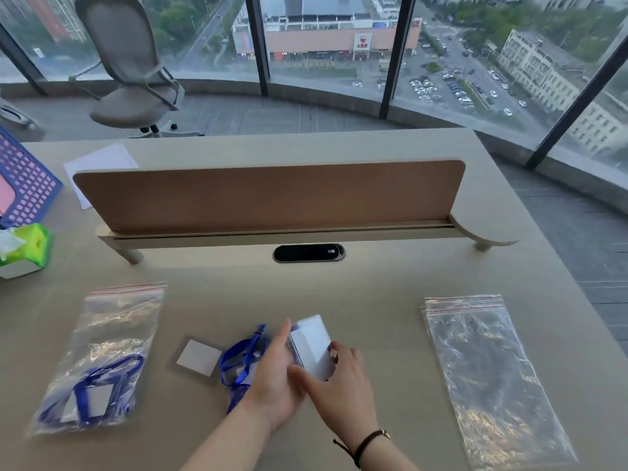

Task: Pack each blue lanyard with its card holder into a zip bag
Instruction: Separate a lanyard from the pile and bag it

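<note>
At the middle of the desk both hands hold a clear card holder (312,345) with a white insert, lifted a little off the surface. My left hand (272,379) grips its left edge; my right hand (334,382) pinches its lower right side. A bunched blue lanyard (238,360) lies under and left of my left hand. A second card holder (198,357) lies flat just left of the lanyard. On the left, a zip bag (102,362) contains a blue lanyard with its card holder. A stack of empty zip bags (489,375) lies on the right.
A low brown divider panel (268,195) crosses the desk behind the work area, with a black cable port (308,253) in front of it. A green tissue pack (25,248) and a blue basket (23,185) sit at far left. An office chair (132,73) stands by the windows.
</note>
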### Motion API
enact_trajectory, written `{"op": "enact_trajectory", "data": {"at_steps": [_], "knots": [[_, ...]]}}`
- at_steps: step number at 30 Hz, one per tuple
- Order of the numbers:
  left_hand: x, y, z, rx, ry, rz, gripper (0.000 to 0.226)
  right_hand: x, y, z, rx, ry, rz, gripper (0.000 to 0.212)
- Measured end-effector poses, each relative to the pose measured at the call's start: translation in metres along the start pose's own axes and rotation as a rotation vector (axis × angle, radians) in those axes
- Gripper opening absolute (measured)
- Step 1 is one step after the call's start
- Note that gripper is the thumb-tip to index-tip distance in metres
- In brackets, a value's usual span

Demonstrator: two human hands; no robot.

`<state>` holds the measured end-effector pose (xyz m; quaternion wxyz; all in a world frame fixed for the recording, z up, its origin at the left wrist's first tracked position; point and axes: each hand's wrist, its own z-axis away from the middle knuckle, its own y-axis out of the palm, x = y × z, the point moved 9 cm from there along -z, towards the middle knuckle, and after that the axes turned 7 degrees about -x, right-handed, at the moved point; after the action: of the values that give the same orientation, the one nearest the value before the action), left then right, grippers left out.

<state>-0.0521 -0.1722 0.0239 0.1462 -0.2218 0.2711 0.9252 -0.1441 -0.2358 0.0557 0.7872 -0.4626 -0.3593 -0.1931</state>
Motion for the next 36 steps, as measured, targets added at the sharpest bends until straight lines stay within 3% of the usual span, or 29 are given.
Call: {"op": "enact_trajectory", "data": {"at_steps": [4, 12, 17, 22, 25, 30, 36], "knots": [[0.012, 0.026, 0.004, 0.014, 0.079, -0.164, 0.033, -0.012, -0.025, -0.002, -0.07, -0.019, 0.012, 0.071], [0.045, 0.075, -0.014, 0.0, 0.046, -0.249, 0.031, -0.051, -0.073, -0.021, -0.071, -0.03, -0.032, 0.06], [0.067, 0.122, -0.039, -0.024, -0.027, -0.297, 0.031, -0.084, -0.111, -0.046, -0.084, -0.017, -0.098, 0.037], [0.097, 0.169, -0.065, -0.086, -0.065, -0.397, 0.033, -0.118, -0.159, -0.076, -0.128, 0.027, -0.147, 0.046], [0.112, 0.199, -0.079, -0.03, -0.034, -0.449, 0.031, -0.14, -0.179, -0.096, -0.143, 0.028, -0.139, 0.029], [0.122, 0.219, -0.1, -0.046, -0.018, -0.458, 0.022, -0.188, -0.199, -0.142, -0.081, 0.088, -0.078, 0.053], [0.112, 0.213, -0.119, -0.114, -0.039, -0.441, 0.023, -0.231, -0.219, -0.206, -0.052, 0.13, 0.109, 0.044]]}}
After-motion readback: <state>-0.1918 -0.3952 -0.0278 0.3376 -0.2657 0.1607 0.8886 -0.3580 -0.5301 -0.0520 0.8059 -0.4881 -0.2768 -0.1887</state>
